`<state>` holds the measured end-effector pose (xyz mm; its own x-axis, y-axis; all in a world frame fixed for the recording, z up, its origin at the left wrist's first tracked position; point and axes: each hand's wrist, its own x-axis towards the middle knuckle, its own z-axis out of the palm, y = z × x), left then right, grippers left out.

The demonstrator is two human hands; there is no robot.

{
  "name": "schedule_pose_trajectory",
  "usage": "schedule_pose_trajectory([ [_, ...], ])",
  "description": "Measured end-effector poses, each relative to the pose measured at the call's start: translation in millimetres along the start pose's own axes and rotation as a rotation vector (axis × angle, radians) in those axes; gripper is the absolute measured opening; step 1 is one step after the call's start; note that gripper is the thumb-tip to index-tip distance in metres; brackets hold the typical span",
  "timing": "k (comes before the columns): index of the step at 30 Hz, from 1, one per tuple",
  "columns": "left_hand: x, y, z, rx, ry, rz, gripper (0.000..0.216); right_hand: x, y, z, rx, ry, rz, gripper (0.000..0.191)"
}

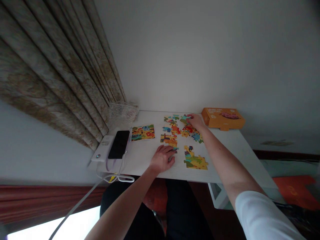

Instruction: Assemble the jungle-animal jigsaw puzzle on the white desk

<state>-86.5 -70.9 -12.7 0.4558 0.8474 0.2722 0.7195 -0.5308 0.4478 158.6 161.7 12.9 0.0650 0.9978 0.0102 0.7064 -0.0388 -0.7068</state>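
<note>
Colourful jigsaw pieces [175, 128] lie spread over a white table [232, 143]. My left hand [162, 158] rests palm down on the table at the near side, its fingers lying flat over a piece beside an orange joined section [169, 139]. My right hand [196, 121] reaches to the far side, fingers curled on a teal piece [185, 117] among loose pieces. A joined yellow and green section [195, 160] lies near the front edge, apart from both hands.
An orange puzzle box [223, 118] stands at the far right of the table. A picture card [143, 132] lies left of the pieces. A black phone [119, 144] sits on a white device [103, 146] with cables. Curtains [62, 76] hang at left.
</note>
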Motion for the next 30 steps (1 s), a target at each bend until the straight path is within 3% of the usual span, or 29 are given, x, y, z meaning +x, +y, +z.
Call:
schedule_pose_trajectory([
  [10,1,-1,1,0.031,0.007,0.023,0.032,-61,22,-42,0.375,-0.042,-0.147,0.040],
  [17,0,-3,3,0.048,0.010,0.040,0.035,-106,26,-59,0.411,-0.055,-0.222,0.036],
  [21,0,-2,1,0.059,0.008,0.029,0.041,-118,31,-61,0.402,-0.067,-0.216,0.038],
  [30,4,0,-4,0.081,-0.184,-0.074,0.055,-134,38,-43,0.448,-0.178,-0.189,0.040],
])
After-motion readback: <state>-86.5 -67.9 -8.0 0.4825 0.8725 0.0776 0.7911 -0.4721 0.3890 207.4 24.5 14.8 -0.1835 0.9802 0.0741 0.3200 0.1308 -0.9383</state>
